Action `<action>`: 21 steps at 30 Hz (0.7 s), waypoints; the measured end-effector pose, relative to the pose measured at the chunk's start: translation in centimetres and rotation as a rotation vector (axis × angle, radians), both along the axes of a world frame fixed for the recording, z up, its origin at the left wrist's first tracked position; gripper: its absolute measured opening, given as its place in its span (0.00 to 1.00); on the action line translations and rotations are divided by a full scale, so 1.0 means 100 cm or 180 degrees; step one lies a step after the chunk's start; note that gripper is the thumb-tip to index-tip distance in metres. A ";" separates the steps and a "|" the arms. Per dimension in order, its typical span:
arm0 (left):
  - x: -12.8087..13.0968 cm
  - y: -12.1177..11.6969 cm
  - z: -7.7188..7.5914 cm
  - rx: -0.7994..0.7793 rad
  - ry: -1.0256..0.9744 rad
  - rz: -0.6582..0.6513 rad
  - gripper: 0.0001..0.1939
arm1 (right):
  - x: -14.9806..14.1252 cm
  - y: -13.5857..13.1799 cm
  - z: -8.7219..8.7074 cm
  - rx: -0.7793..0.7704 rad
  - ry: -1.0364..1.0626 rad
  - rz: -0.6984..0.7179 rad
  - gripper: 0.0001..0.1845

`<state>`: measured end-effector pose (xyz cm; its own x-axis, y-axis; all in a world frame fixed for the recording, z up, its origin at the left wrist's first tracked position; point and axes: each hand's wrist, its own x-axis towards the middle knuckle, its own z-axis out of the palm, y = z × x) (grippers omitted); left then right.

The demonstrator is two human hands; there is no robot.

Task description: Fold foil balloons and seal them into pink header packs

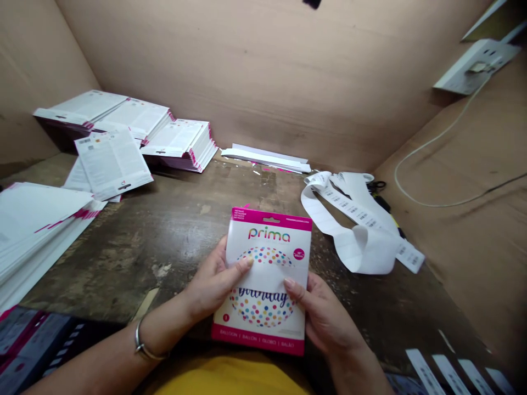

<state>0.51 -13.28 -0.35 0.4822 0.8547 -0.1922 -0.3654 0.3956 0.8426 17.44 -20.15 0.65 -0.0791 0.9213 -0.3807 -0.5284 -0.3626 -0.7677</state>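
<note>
A white and pink balloon packet [263, 334], printed "prima" and "birthday" over coloured dots, is held upright in front of my body. My left hand [216, 277] grips its left edge, thumb lying on the front. On the opposite edge, my right hand [323, 307] holds it with the thumb pressed on the front and the fingers behind. A plain white band [265, 276] crosses the packet's middle, covering part of the printed balloon; whether it is separate paper cannot be told. The fingers behind the packet are mostly hidden.
Stacked packets [177, 140] line the back left, with loose packets [113, 164] before them and another pile [33, 225] at left. A curled strip of barcode labels [362, 236] lies right. White paper strips [267, 158] lie along the back wall. A cable [411, 148] hangs from a power socket [473, 66].
</note>
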 end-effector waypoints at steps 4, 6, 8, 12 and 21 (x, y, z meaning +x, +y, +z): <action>-0.011 0.006 -0.001 -0.0282 0.0036 -0.0043 0.21 | 0.006 0.001 -0.004 -0.0082 -0.0036 -0.0241 0.21; -0.018 0.006 -0.002 -0.0659 -0.0074 -0.0190 0.21 | 0.010 0.002 -0.006 -0.0014 -0.0078 -0.0488 0.22; -0.021 0.002 -0.004 -0.1095 -0.0364 -0.0788 0.21 | 0.011 0.004 -0.007 0.0023 -0.0005 -0.0583 0.24; -0.012 -0.007 -0.009 -0.1366 -0.0956 -0.1239 0.14 | 0.004 0.003 -0.009 -0.0447 0.0508 -0.0451 0.31; -0.006 0.006 -0.019 -0.1159 -0.0564 0.0591 0.16 | 0.005 0.005 -0.019 -0.0984 0.0825 -0.0717 0.39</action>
